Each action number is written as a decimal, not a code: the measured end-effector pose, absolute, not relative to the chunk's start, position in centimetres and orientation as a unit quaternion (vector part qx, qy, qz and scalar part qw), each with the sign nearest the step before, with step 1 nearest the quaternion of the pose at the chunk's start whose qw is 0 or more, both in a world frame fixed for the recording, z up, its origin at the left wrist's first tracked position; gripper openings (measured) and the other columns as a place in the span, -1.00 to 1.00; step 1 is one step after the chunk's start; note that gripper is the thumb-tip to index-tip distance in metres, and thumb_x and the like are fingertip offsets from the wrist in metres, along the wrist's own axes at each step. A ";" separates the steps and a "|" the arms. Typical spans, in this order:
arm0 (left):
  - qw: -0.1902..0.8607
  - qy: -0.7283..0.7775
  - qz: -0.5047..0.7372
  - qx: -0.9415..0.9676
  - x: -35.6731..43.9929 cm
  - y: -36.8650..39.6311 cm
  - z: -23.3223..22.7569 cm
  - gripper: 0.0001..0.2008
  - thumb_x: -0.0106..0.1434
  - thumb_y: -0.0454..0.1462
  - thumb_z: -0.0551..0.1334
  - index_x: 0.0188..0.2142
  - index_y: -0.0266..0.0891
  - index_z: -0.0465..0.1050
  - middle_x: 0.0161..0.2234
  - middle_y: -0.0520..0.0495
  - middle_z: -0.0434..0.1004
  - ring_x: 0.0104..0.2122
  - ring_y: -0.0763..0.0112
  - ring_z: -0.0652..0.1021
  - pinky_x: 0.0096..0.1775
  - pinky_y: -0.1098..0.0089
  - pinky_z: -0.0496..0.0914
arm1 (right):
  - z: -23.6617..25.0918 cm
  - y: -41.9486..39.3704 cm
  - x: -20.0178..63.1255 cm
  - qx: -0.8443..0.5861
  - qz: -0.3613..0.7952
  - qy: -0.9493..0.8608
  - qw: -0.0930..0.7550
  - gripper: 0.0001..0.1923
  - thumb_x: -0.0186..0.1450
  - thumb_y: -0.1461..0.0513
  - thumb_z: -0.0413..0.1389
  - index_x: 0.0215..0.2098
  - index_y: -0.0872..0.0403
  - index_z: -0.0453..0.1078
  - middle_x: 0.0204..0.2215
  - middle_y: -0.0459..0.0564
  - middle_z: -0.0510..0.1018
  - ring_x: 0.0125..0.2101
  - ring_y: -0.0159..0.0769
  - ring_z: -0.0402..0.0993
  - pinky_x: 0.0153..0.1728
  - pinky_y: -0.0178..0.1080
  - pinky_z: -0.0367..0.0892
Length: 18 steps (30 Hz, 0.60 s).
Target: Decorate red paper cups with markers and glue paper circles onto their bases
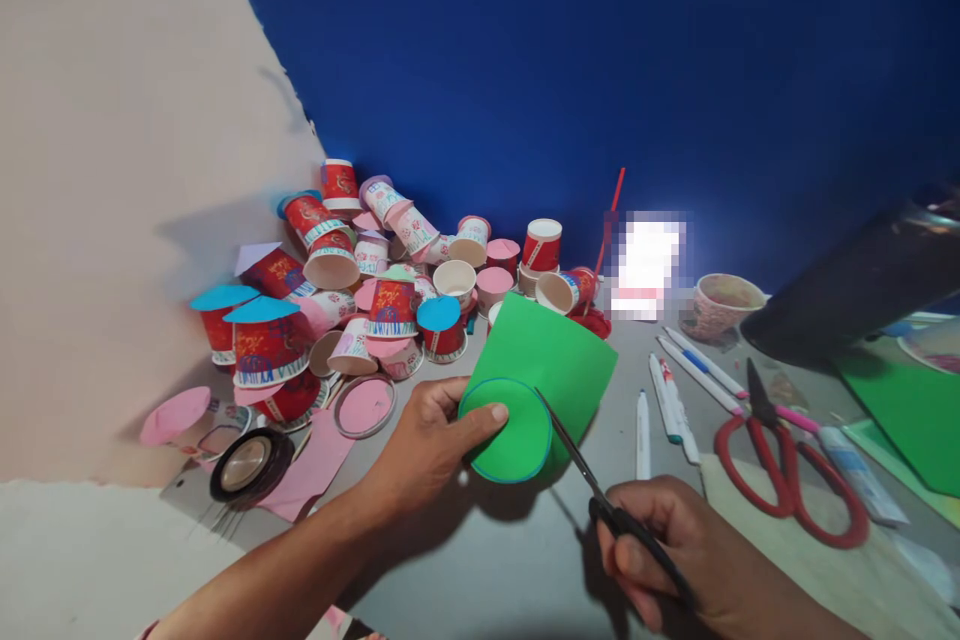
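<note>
Fingers of my left hand (427,440) pinch the green paper (540,380), thumb pressed on its drawn circle. My right hand (675,550) is closed round the black scissors (592,480), blades at the circle's right edge. I judge I'm mid-cut; next the paper needs turning into the blades. Behind the paper lies a heap of paper cups (360,290); right of it, pens (675,400) and red scissors (787,470), clear of the cut.

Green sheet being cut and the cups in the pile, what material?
Green sheet: looks like matte coloured paper or thin card; it curls and bends in the left hand. Cups: seemingly printed paper cups with rolled rims and plain insides, several capped with paper discs.
</note>
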<state>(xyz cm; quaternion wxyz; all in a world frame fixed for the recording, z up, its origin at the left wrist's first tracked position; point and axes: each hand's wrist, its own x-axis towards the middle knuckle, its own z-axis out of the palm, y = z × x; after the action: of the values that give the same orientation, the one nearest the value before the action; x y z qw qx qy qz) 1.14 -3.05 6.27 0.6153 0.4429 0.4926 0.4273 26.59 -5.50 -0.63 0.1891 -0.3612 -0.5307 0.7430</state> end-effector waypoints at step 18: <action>0.642 0.479 0.389 0.454 0.1 -2.0 5.3 -0.60 0.09 0.00 0.53 -0.36 -0.34 0.67 -0.47 -0.07 0.62 -0.49 0.47 0.52 -0.41 0.50 0.41 | 0.4 -5.3 26.5 -0.407 0.745 -0.505 0.154 -0.17 -0.06 -0.49 0.25 -0.55 0.11 0.39 -0.73 -0.13 0.36 -0.66 -0.48 0.16 -0.55 -0.34 0.02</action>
<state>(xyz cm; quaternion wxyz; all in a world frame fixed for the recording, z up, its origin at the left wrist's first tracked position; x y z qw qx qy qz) 0.15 -2.04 5.33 0.6425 0.4542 0.4792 0.3890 26.45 -5.33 0.43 0.1544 -0.4069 -0.5051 0.7452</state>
